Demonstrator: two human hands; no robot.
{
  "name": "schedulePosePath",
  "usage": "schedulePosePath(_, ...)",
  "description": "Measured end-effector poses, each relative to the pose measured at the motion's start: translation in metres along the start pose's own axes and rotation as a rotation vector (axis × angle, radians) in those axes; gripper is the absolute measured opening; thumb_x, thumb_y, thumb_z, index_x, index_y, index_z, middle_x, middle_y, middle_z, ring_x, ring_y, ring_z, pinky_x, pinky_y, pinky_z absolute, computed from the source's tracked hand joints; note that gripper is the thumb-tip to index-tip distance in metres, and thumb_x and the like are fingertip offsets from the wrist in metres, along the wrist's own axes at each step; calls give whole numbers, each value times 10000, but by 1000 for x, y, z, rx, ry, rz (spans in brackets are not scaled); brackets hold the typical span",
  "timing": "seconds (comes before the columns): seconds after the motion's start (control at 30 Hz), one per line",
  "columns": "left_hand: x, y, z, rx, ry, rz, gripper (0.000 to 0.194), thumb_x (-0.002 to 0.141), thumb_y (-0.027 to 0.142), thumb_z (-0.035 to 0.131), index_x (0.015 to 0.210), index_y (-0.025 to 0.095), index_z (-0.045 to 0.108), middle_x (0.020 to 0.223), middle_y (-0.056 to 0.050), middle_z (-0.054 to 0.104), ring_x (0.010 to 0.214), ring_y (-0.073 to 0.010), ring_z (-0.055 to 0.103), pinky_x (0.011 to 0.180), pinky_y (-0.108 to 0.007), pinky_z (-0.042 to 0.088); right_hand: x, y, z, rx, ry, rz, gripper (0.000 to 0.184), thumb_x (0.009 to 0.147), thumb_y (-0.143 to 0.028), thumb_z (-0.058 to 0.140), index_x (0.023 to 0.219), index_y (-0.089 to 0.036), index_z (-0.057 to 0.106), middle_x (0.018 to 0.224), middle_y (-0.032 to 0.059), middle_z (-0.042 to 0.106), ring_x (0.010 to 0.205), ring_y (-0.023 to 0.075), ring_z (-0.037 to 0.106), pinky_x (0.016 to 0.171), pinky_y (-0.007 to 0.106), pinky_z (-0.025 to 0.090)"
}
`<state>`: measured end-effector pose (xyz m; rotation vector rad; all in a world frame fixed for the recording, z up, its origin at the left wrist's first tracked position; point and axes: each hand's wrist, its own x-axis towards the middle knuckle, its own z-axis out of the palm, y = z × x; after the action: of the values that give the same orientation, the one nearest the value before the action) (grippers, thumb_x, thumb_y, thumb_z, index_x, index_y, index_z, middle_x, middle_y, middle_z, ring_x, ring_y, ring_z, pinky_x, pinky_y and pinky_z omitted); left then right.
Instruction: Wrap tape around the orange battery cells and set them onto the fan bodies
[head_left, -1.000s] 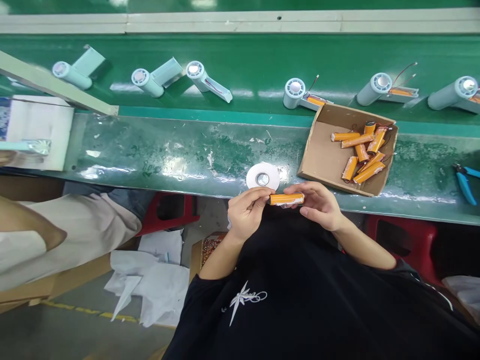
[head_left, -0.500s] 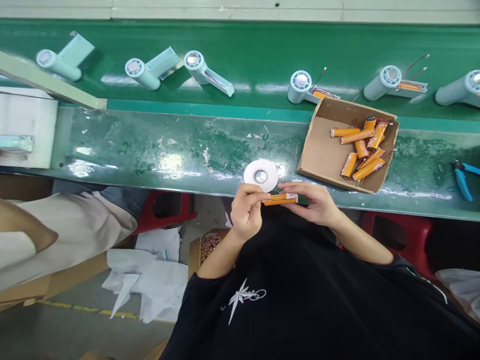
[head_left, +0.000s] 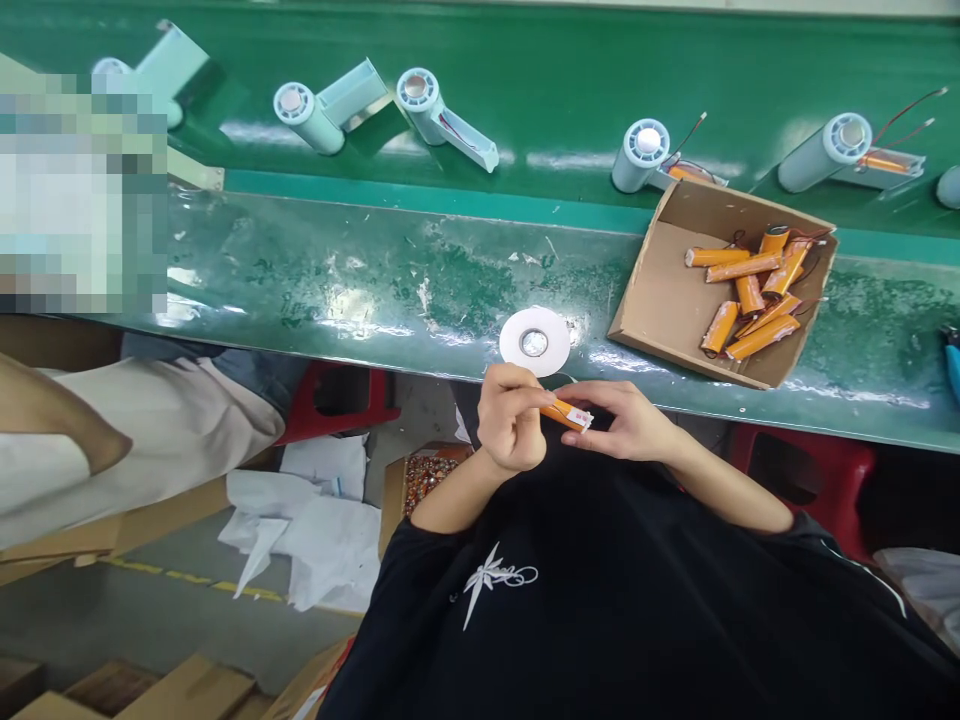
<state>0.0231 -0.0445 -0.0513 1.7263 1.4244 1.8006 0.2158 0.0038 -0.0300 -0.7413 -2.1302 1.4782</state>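
An orange cylindrical battery (head_left: 564,411) with a white label at its right end is between my hands, just off the bench's front edge. My left hand (head_left: 512,418) is closed, pinching the battery's left end between thumb and fingers. On the other side my right hand (head_left: 628,418) grips it, fingers above and thumb below near the labelled end. A roll of white tape (head_left: 513,342) lies flat on the bench directly beyond my hands. To its right, a cardboard box (head_left: 660,290) holds several orange batteries (head_left: 761,338) with thin wires.
Light-blue handheld fan housings (head_left: 309,118) lie spaced along the green belt (head_left: 555,60) at the back. Blue-handled pliers (head_left: 952,365) are at the right edge. A person's arm and light clothing (head_left: 150,420) are at left. Red stools (head_left: 825,470) stand under the bench (head_left: 300,290).
The battery has been turned and tilted, so its right end points lower and the label faces up more. Both hands stay on it. The whole view has shifted slightly.
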Motion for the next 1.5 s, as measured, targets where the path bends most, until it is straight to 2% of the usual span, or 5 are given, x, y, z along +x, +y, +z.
schedulePosePath(0.33,17,18,7,-230,-424,126,343,1061,47,500,1248,235,718,1036,-58,737,899,-173,707,778,-303,613,-5,20,9,-302,-111,6,155,1018,-116,607,992,-163,752,961,91,816,773,200,756,660,285,546)
schedulePosePath(0.57,24,-9,-15,100,-338,72,188,1107,208,579,1213,224,734,1135,-75,766,1062,-220,712,982,-409,576,-2,0,-21,-111,-317,-7,173,1080,-256,688,1183,-191,811,1154,100,851,1054,239,799,954,377,636)
schedulePosePath(0.8,18,-52,-39,562,-751,-6,488,1042,364,751,1500,223,662,1486,-137,733,1415,-394,559,1200,-601,483,-17,-4,-38,372,30,87,484,1031,-419,811,1480,-272,705,1114,58,864,938,192,838,860,342,697)
schedulePosePath(1.1,22,-23,-53,420,-636,374,476,995,25,681,1411,253,719,1227,-61,828,1333,-320,622,1160,-582,606,-15,-14,-50,221,455,135,423,897,-458,938,1254,-300,776,1040,16,847,1010,233,860,856,339,733)
schedulePosePath(1.5,42,1,-53,366,-806,692,298,1035,43,692,1290,184,749,1155,-35,837,1164,-195,710,1253,-501,604,-15,-34,-80,-265,88,200,403,976,-308,818,1375,-255,840,896,14,879,665,149,769,744,256,626)
